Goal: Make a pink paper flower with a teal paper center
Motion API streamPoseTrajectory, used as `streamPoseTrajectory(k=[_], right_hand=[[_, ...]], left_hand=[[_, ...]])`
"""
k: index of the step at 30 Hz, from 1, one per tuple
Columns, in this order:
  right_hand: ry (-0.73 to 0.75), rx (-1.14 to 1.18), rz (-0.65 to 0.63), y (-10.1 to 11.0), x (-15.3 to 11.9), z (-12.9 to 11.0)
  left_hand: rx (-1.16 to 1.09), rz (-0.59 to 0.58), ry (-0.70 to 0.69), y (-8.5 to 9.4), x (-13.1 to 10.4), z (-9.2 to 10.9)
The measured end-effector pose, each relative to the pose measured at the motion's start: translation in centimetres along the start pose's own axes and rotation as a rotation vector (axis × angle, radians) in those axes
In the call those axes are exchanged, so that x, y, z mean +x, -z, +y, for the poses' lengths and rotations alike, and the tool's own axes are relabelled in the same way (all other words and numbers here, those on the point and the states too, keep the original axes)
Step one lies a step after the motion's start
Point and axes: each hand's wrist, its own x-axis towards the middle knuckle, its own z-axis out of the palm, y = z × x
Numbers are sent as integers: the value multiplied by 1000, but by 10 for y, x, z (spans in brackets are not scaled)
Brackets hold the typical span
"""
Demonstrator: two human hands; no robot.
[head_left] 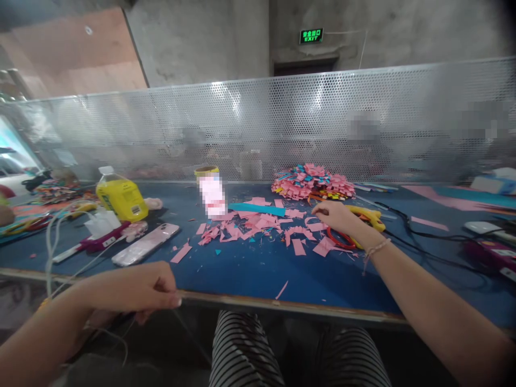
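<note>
The left hand [151, 287] hangs at the front edge of the blue table [250, 279], knuckles up, with its fingers curled under and the thumb drawn in close beside the forefinger. The right hand [334, 216] reaches forward over the table, palm down, its fingers bent and directed to the left, above the right end of a loose scatter of pink paper scraps [258, 221]. Both hands are slightly soft in the view, so I cannot tell whether either one pinches anything thin.

Just below the right hand lie red-handled scissors [342, 239], and a yellow tool [373, 217] lies behind the wrist, near black cables [415, 232]. A braided bracelet [379, 247] circles that wrist.

The scraps spread across the middle of the table, with a teal strip [258, 208] lying over their far side. Behind them, to the right, sits a heap of pink, blue and yellow cut pieces [312, 181]. A yellow-rimmed container [207, 171] stands at the scraps' far left.

Beyond the left hand, a phone [147, 244] lies flat, and behind it stands a clear bottle of yellow liquid [121, 196].
</note>
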Motion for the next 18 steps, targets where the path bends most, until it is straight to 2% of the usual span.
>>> streamPoseTrajectory(k=[1, 2, 3, 5, 7, 9, 12, 14, 18], right_hand=[[-1, -2, -2, 0, 1, 0], [2, -4, -1, -1, 1, 0], [10, -6, 1, -2, 1, 0], [26, -4, 8, -3, 2, 1], [39, 3, 10, -4, 1, 1], [48, 9, 11, -4, 0, 1], [55, 9, 3, -2, -2, -1], [52, 20, -1, -1, -3, -2], [46, 44, 9, 2, -3, -1]], left_hand=[[117, -136, 95, -4, -7, 3], [211, -48, 81, -6, -9, 9], [303, 50, 7, -6, -8, 15], [435, 197, -112, -3, 6, 26], [546, 281, -176, 2, 31, 30], [613, 372, -220, 6, 62, 24], [667, 364, -314, 8, 105, 6], [685, 311, -353, 8, 123, -4], [676, 324, -364, 9, 129, -5]])
